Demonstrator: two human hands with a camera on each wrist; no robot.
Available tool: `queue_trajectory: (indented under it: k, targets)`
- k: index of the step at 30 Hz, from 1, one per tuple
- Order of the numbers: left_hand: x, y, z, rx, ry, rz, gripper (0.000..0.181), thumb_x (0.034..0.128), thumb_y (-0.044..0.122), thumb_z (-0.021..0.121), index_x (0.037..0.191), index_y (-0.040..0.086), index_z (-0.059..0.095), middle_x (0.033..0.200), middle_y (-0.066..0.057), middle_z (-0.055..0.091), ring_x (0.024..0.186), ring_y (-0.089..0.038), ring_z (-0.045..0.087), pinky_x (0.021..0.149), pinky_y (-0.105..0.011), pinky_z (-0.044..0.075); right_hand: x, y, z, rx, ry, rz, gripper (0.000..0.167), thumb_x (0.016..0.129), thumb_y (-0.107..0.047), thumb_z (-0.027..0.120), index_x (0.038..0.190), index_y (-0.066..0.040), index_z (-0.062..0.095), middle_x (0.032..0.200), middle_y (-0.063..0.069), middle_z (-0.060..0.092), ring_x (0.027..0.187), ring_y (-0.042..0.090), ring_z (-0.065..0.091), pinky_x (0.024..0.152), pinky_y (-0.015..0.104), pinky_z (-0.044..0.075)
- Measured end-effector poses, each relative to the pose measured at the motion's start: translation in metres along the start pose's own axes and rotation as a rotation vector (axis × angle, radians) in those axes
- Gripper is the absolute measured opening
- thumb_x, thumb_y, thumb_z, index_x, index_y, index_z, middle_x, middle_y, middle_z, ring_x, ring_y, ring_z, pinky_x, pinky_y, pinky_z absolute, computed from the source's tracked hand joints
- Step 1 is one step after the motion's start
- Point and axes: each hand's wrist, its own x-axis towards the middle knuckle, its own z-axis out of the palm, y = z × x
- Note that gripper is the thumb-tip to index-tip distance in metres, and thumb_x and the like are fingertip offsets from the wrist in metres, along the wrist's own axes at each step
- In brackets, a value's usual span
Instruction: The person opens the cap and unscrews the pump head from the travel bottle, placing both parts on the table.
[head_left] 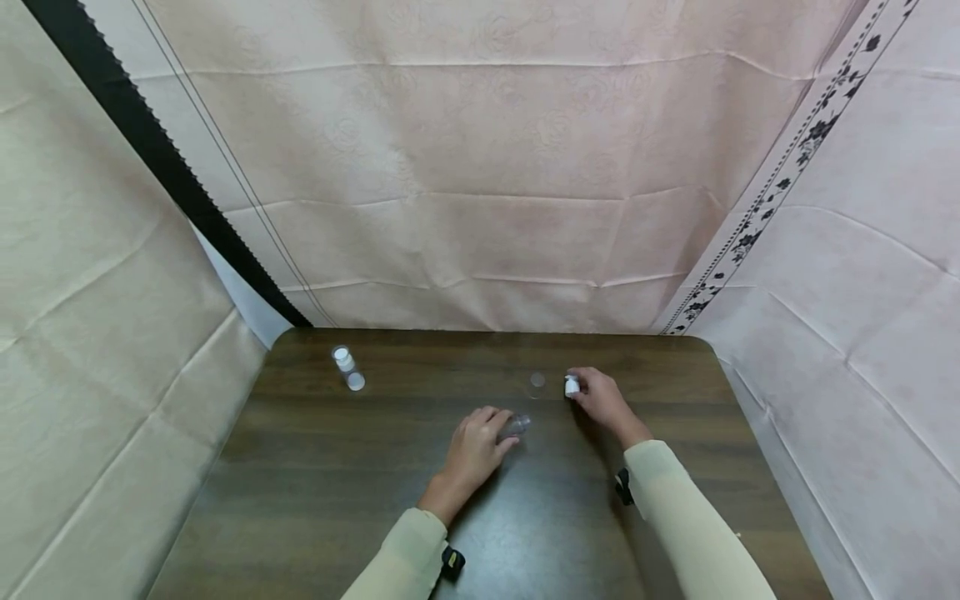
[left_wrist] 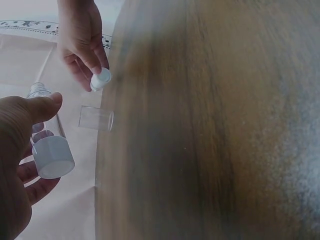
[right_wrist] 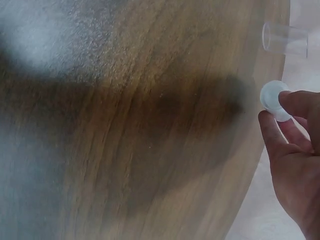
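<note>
While the left hand [head_left: 474,446] grips a clear bottle [head_left: 516,426] nearer the person than the clear cover [head_left: 537,382], the right hand [head_left: 602,397] pinches a white cap [head_left: 572,387] just right of that cover. Left fingers: curled round the bottle body, thumb across its front, seen best in the left wrist view. Bottle is tilted, threaded neck bare, white base at the other end; neck points to the right hand's side. Right fingers: thumb and fingertips pressed on the white cap, rest of the fingers bent behind. Cap and bottle are apart. Clear cover looks upright on the wooden table [head_left: 315,500], touched by neither hand.

Second bottle [head_left: 348,368], white at both ends, sits on the table well left of the clear cover; can't tell if upright or lying. Pale sleeves on both arms, nearer the person than the cover, with a black wrist device [head_left: 452,562] at the left one. Pinkish cloth [head_left: 465,167] hangs beyond the cover; black strip [head_left: 165,158] beyond and left of it, floral border [head_left: 787,175] beyond and right.
</note>
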Motion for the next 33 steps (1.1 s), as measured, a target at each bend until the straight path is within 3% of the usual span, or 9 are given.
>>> queue_trajectory:
  k: [9,23,27,33]
  targets:
    - [0.0,-0.001,0.002,-0.003,-0.008,-0.009,0.038,0.082,0.03,0.089,0.113,0.012,0.075,0.101,-0.002,0.071,0.089,-0.016,0.068,0.078,-0.034,0.059,0.002,0.005,0.003,-0.018,-0.048,0.011,0.042,0.098,0.001,0.065,0.139,0.002,0.06,0.142,0.027,0.057,0.12,0.04,0.062,0.1,0.056,0.052]
    - [0.006,-0.005,0.002,0.004,0.009,-0.02,0.039,0.0824,0.031,0.089,0.113,0.01,0.076,0.102,-0.005,0.075,0.088,-0.018,0.072,0.074,-0.035,0.059,-0.002,0.008,0.002,0.022,-0.02,-0.035,0.045,0.096,0.004,0.067,0.14,0.001,0.06,0.144,0.027,0.054,0.119,0.041,0.066,0.095,0.052,0.056]
    - [0.012,-0.011,0.003,-0.032,0.029,-0.062,0.041,0.0821,0.029,0.089,0.115,0.009,0.075,0.106,-0.007,0.076,0.09,-0.02,0.075,0.076,-0.037,0.061,-0.008,0.008,-0.003,0.05,0.01,-0.053,0.046,0.093,0.008,0.068,0.138,0.001,0.06,0.142,0.027,0.055,0.116,0.042,0.068,0.095,0.053,0.056]
    - [0.024,-0.025,0.007,-0.178,0.065,-0.16,0.039,0.0829,0.019,0.088,0.116,0.005,0.073,0.108,-0.011,0.075,0.097,-0.025,0.075,0.081,-0.039,0.062,-0.02,0.007,-0.012,0.037,0.043,-0.048,0.047,0.092,0.008,0.068,0.138,0.0,0.06,0.144,0.025,0.055,0.116,0.041,0.067,0.096,0.055,0.055]
